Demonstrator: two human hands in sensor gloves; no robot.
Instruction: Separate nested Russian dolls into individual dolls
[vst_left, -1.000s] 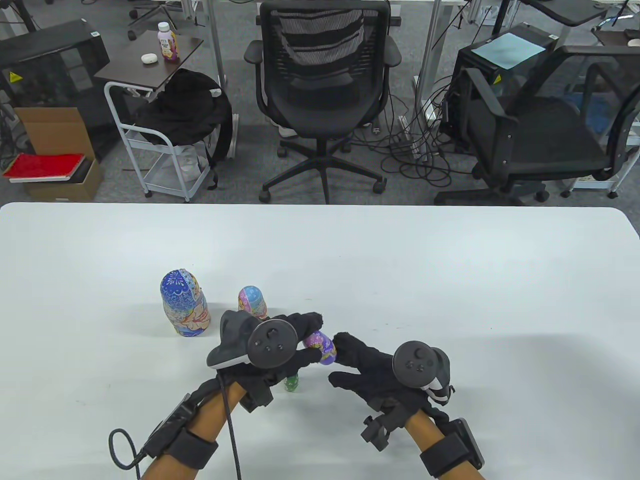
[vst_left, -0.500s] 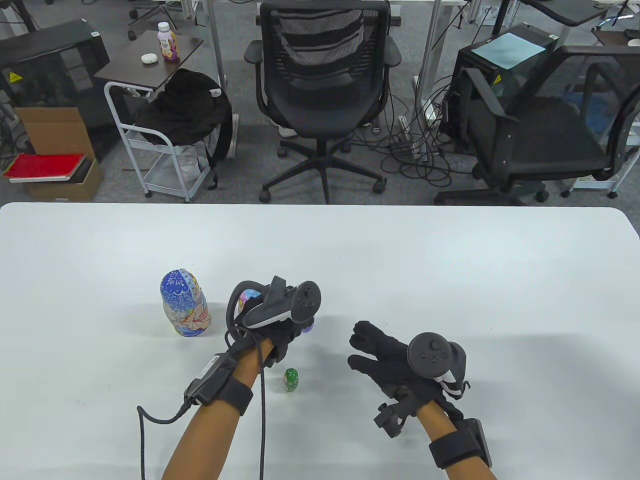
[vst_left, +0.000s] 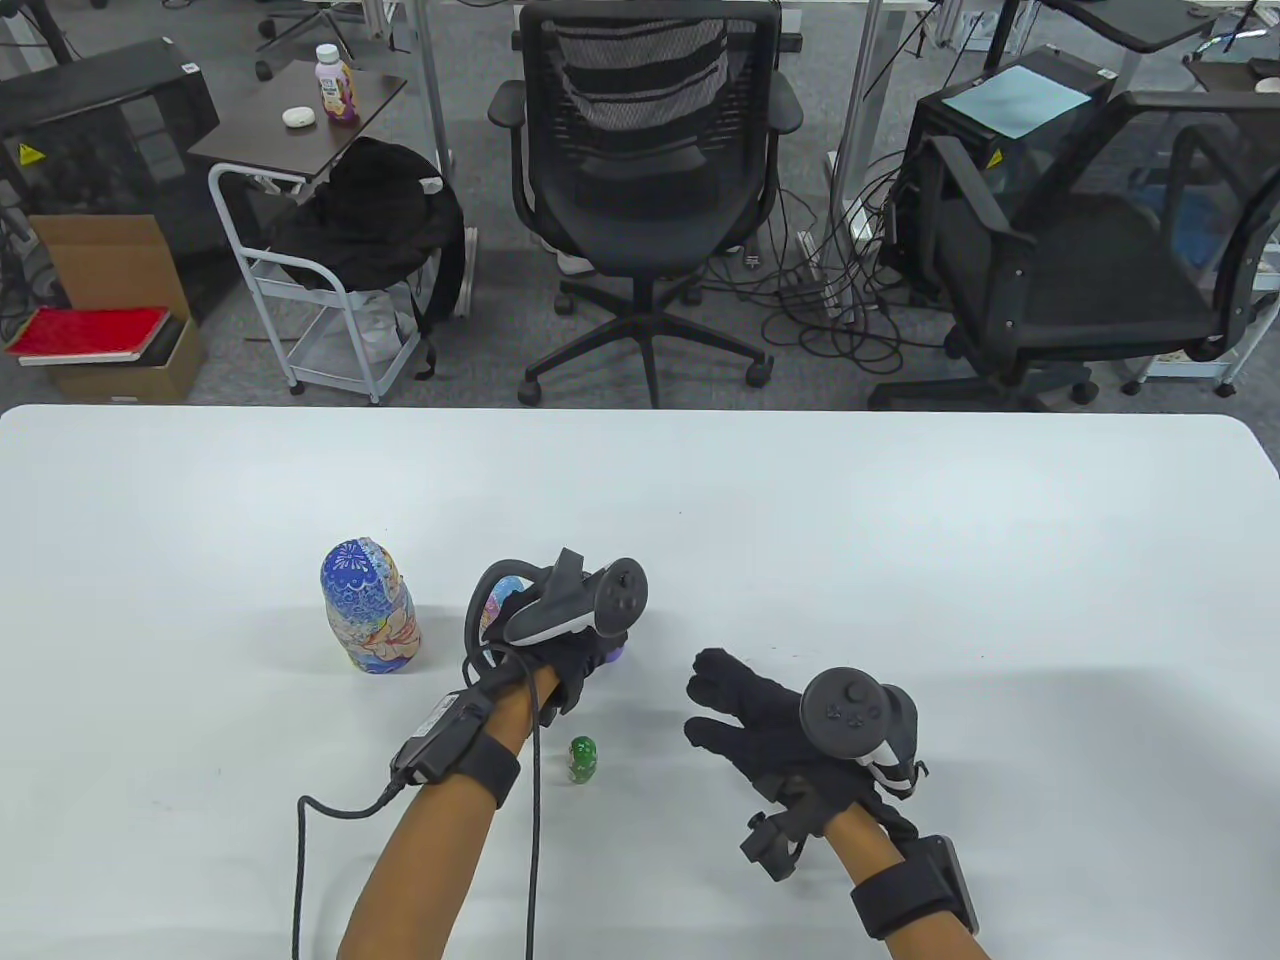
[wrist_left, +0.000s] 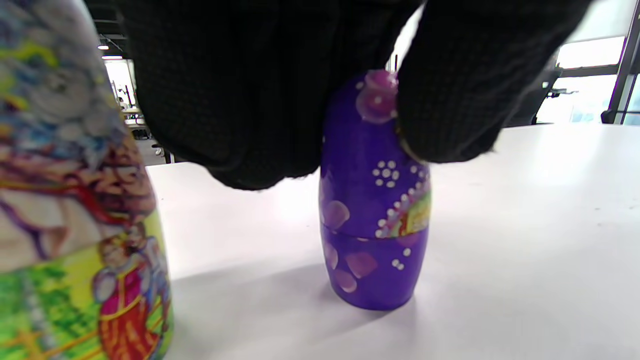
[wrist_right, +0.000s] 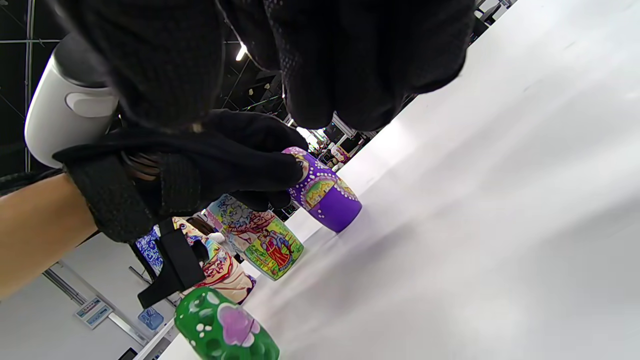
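My left hand (vst_left: 598, 652) grips the top of a small purple doll (wrist_left: 375, 210), which stands upright on the white table (vst_left: 900, 560). Only a sliver of the doll (vst_left: 617, 655) shows in the table view. It stands just right of a medium pink-and-green doll (vst_left: 495, 603), half hidden behind the left tracker. A large blue doll (vst_left: 368, 620) stands further left. A tiny green doll (vst_left: 582, 758) stands nearer me, between my forearms. My right hand (vst_left: 715, 700) is open and empty, apart from all the dolls, to the right of the green one.
The glove cable (vst_left: 530, 830) trails along my left forearm close to the green doll. Office chairs (vst_left: 640, 180) and a cart (vst_left: 330, 300) stand beyond the table's far edge.
The purple doll was held between both hands. My right hand let go and drew back right. My left hand carried the doll forward and set it down beside the medium doll.
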